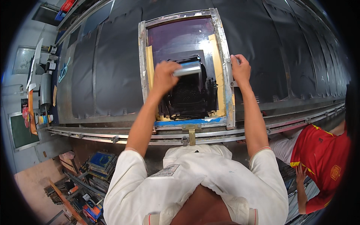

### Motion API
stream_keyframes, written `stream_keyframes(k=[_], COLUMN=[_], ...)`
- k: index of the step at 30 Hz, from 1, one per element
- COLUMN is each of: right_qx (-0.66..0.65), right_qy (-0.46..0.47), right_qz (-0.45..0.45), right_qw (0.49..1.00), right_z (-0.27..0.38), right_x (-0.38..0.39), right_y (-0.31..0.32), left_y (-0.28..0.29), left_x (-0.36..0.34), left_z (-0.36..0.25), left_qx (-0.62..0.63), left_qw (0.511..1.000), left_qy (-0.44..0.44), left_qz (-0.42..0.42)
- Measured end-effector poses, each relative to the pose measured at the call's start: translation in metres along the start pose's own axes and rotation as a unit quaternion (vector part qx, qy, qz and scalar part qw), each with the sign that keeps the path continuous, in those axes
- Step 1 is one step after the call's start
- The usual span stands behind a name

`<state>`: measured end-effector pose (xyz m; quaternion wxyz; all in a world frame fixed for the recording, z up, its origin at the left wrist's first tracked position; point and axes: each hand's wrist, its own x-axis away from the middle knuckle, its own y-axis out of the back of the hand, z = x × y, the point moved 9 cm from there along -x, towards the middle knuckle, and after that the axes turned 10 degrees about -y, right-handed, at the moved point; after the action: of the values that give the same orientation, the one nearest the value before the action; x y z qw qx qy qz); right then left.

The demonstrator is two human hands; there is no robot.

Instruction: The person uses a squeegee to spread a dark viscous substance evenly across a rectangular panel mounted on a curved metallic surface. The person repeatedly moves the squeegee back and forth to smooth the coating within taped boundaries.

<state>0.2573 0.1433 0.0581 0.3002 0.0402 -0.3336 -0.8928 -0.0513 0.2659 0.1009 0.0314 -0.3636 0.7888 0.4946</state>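
Left hand [164, 75] around squeegee [187, 69], over inked screen [183, 41].

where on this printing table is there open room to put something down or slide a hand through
Bare dark fabric panels lie left of the screen frame, and more stretch to its right past the right hand. Inside the frame it is crowded: the left hand holds a squeegee over wet black ink. The left shelf is cluttered.

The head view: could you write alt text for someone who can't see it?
Seen from above, a person's left hand grips a metal-handled squeegee over black ink inside a screen-printing frame, while the right hand steadies the frame's right edge. Dark fabric panels line the long table.
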Motion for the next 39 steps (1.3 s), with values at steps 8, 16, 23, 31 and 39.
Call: stream_keyframes(k=[8, 16, 23, 31, 39], right_qx=[-0.036, -0.109, -0.151, -0.03, 0.052], right_qy=[-0.002, 0.038, -0.021, -0.022, 0.183], right_qz=[0.059, 0.081, 0.079, 0.042, 0.385], right_qw=[0.998, 0.99, 0.985, 0.998, 0.903], right_z=[0.02, 0.023, -0.114, -0.099, 0.254], right_x=[0.0, 0.036, -0.03, 0.01, 0.15], right_y=[0.01, -0.098, -0.013, -0.044, -0.238], left_y=[0.009, 0.046, -0.088, -0.062, 0.155], left_x=[0.121, 0.119, 0.071, 0.096, 0.061], left_z=[-0.101, -0.033, -0.118, -0.058, 0.164], left_qx=[-0.021, -0.005, -0.013, 0.049, 0.026], left_qw=[0.998, 0.997, 0.983, 0.976, 0.985], left_qy=[-0.004, 0.068, 0.155, 0.068, 0.104], left_qz=[-0.056, -0.045, 0.095, 0.199, 0.139])
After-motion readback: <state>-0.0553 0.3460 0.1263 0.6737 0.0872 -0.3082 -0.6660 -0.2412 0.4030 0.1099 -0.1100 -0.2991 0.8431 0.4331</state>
